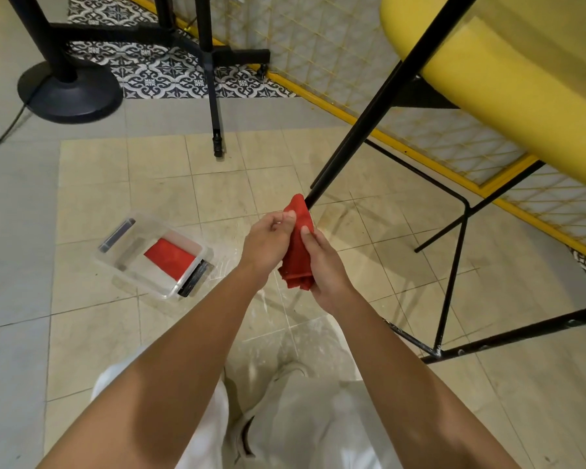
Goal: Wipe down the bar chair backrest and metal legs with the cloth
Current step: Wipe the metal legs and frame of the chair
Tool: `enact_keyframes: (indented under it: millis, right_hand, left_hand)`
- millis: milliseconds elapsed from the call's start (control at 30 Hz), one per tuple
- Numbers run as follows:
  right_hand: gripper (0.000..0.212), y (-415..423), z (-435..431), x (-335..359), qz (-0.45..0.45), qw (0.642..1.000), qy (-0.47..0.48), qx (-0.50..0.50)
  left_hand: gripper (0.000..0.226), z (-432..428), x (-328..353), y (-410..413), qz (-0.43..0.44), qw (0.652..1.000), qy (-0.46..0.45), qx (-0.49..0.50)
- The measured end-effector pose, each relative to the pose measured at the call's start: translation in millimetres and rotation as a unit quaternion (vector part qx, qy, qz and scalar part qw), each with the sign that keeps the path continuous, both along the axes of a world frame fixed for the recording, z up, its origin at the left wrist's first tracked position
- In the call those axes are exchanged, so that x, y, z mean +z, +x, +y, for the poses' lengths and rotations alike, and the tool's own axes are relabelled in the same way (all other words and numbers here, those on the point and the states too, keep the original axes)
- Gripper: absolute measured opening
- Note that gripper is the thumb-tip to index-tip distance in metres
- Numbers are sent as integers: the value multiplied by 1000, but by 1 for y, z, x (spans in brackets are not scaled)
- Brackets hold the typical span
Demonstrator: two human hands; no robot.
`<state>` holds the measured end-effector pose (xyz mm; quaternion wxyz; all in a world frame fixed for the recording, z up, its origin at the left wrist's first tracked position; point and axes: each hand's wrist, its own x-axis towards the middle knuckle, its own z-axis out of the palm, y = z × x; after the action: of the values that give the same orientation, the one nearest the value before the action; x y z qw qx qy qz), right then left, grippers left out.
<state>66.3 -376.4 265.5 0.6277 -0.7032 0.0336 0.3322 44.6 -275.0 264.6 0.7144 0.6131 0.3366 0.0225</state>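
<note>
Right hand (325, 262) closed round red cloth (296, 247), left hand (269, 236) pinching cloth's upper edge. Cloth wrapped onto lower end of black metal leg (362, 123), near floor. Leg wipe looks underway; other legs (454, 265) probably left. Yellow seat (508, 96) top right; backrest not made out, so no call there.

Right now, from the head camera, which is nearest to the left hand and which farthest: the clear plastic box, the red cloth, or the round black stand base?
1. Red cloth, pinched by the left hand.
2. Clear plastic box, on the floor to its left.
3. Round black stand base, far upper left.
</note>
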Motion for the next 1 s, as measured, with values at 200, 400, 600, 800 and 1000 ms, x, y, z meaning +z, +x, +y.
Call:
enact_keyframes:
  millis: [200,400,600,800,1000]
  right_hand:
    - [32,0,-3,0,25,999,28,-19]
    - [30,9,-19,-1,51,997,14,-61]
    - [26,30,-45,0,26,993,-14,-113]
    - [37,34,-15,9,-26,998,-12,-50]
    - [31,22,11,-16,-62,994,-85,-35]
  left_hand:
    - [30,13,6,-5,-10,997,44,-68]
    - [33,18,8,1,25,997,57,-33]
    - [37,22,3,5,34,995,84,-29]
    - [40,18,2,9,43,993,100,-39]
    - [39,16,-4,16,42,993,102,-35]
